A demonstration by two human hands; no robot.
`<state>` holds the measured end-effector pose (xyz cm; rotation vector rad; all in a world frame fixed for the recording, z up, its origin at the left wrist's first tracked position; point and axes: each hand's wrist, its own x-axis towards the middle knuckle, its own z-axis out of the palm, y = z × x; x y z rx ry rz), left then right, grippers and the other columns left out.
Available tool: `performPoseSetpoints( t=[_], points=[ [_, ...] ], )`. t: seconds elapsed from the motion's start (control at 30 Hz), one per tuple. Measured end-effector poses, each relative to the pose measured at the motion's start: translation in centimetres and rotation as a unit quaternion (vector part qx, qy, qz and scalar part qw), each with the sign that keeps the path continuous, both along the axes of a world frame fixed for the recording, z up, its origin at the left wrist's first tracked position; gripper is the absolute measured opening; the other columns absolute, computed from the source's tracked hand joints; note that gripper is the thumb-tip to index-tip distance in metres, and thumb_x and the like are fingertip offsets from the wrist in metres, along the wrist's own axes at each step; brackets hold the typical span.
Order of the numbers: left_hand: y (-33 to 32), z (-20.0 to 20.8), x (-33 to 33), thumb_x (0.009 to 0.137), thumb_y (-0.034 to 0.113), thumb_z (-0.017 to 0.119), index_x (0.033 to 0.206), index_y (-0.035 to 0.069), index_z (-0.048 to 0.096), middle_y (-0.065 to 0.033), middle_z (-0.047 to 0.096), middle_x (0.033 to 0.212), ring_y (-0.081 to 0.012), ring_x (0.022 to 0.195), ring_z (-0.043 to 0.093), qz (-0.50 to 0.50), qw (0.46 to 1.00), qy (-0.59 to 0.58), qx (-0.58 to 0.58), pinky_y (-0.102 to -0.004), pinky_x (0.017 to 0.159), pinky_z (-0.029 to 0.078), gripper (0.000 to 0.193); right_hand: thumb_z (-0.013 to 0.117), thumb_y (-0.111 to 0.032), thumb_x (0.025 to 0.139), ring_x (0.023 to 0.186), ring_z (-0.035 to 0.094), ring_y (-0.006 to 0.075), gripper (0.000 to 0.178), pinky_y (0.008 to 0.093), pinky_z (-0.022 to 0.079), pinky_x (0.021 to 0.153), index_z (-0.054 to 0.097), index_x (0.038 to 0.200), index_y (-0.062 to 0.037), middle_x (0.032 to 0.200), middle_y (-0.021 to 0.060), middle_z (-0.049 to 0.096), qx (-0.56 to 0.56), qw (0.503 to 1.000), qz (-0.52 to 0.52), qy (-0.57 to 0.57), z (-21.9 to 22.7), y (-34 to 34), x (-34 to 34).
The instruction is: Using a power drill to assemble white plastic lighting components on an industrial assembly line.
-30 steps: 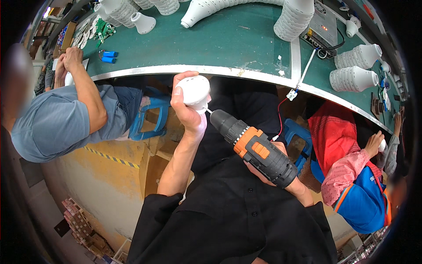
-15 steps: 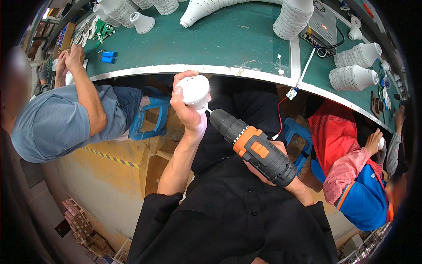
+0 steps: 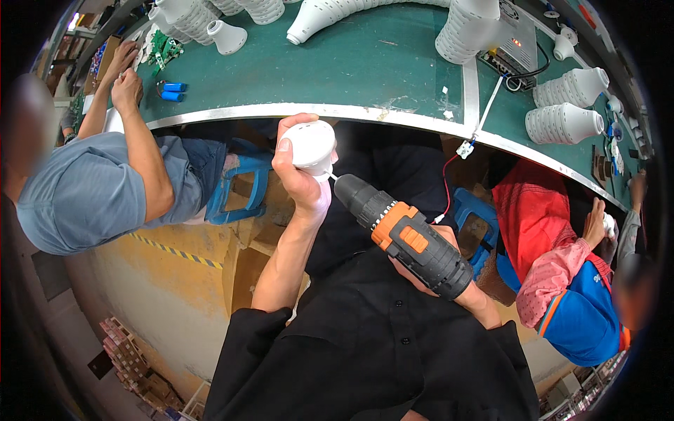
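Observation:
My left hand [image 3: 300, 181] is closed around a white plastic lamp housing [image 3: 311, 145], its round, wide end facing up in front of the table's edge. My right hand [image 3: 414, 276] grips a black and orange cordless drill [image 3: 401, 231]; the drill's body covers most of that hand and the handle. The chuck points up and left at the housing's lower side. A thin bit spans the small gap and appears to meet the housing, though the exact contact is too small to make out.
White housings stand in stacks [image 3: 469, 31] on the green table [image 3: 372, 74], with more lying at the right [image 3: 565, 124]. A metal power supply [image 3: 516, 43] sits there; a red wire hangs from a connector [image 3: 465, 149]. Co-workers sit left [image 3: 91, 189] and right [image 3: 572, 302].
My hands, the housing and the drill have hardly moved. The left co-worker's hands have come apart, one reaching farther over the table. The right co-worker's hand has shifted slightly.

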<state>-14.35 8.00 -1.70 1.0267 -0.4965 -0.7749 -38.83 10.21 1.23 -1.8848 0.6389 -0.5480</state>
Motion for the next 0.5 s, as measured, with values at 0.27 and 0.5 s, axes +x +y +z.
performPoseSetpoints(
  t=[0.27, 0.5],
  points=[
    [0.1, 0.1, 0.0, 0.092, 0.045, 0.032, 0.109, -0.001, 0.056, -0.0152, 0.057, 0.071, -0.0192, 0.060, 0.053, -0.005, 1.000, -0.001, 0.003, -0.0301, 0.055, 0.042, 0.054, 0.081, -0.004, 0.073, 0.101, 0.063, 0.0268, 0.040, 0.0381, 0.047, 0.086, 0.069, 0.110, -0.0126, 0.110, 0.0049, 0.068, -0.034, 0.999, 0.026, 0.011, -1.0, 0.1, -0.5],
    [0.2, -0.2, -0.1, 0.092, 0.045, 0.032, 0.109, 0.000, 0.055, -0.0153, 0.058, 0.071, -0.0191, 0.060, 0.053, -0.013, 1.000, -0.005, -0.002, -0.0303, 0.056, 0.043, 0.054, 0.083, -0.007, 0.073, 0.106, 0.060, 0.0254, 0.040, 0.0380, 0.045, 0.088, 0.069, 0.111, -0.0141, 0.113, 0.0037, 0.067, -0.083, 0.996, 0.017, 0.038, -0.9, 0.2, -0.4]
  ],
)
